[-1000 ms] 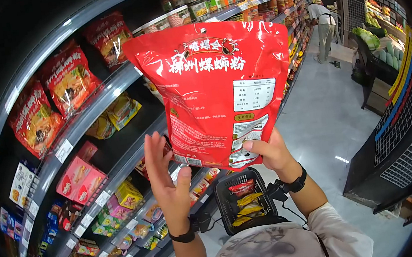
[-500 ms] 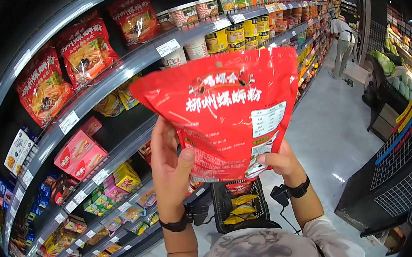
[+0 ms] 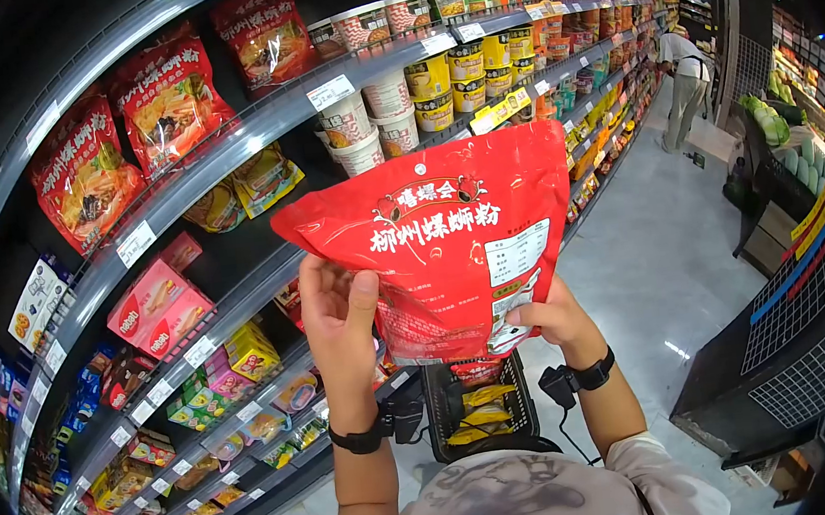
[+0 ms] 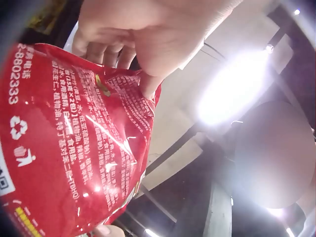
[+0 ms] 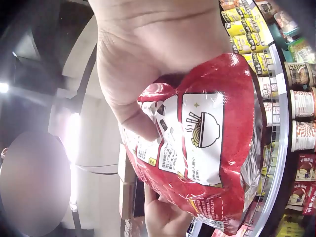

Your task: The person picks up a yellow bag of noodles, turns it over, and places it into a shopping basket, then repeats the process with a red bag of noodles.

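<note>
A large red bag [image 3: 433,265] with white lettering is held up in front of the chest, its printed panel facing the head camera. The left hand [image 3: 342,330] grips its left edge, thumb in front and fingers behind. At the lower right the right hand [image 3: 562,320] pinches the bag, thumb over the white panel. In the left wrist view the left hand [image 4: 148,34] holds the edge of the bag [image 4: 74,143]. The right wrist view has the right thumb of the hand [image 5: 148,59] pressed on the bag [image 5: 237,113] beside a bowl picture.
Shelves with similar red bags [image 3: 170,102], cups [image 3: 431,95] and pink boxes [image 3: 159,309] run along the left. Below the bag is a black basket [image 3: 528,416] with yellow packets [image 3: 484,416]. A person [image 3: 686,83] bends in the aisle; a dark mesh stand [image 3: 784,349] is at right.
The red bag has come down in the head view, showing more shelf cups above it. The left hand has moved from beside the bag to gripping its edge. The view has turned slightly.
</note>
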The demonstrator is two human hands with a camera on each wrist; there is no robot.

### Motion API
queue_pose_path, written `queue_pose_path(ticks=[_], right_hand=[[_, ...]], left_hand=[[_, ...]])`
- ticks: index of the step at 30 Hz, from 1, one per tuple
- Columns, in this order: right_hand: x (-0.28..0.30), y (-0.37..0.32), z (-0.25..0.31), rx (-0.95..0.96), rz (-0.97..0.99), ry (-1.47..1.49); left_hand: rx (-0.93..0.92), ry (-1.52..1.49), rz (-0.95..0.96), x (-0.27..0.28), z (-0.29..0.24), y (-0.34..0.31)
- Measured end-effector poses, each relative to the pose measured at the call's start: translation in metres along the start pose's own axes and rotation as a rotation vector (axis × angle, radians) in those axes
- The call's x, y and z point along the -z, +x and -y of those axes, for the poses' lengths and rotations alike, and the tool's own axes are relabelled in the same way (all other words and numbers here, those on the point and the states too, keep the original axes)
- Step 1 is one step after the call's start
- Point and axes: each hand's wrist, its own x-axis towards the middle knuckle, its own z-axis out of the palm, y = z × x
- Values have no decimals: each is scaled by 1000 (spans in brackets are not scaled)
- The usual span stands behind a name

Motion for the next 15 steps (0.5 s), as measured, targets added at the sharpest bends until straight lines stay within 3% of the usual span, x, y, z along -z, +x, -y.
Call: queue_pose_path(ticks=[15], right_hand=[[5,-6,1,-58,-8,112]], left_hand=[[-13,51,-20,-5,-11,-10]])
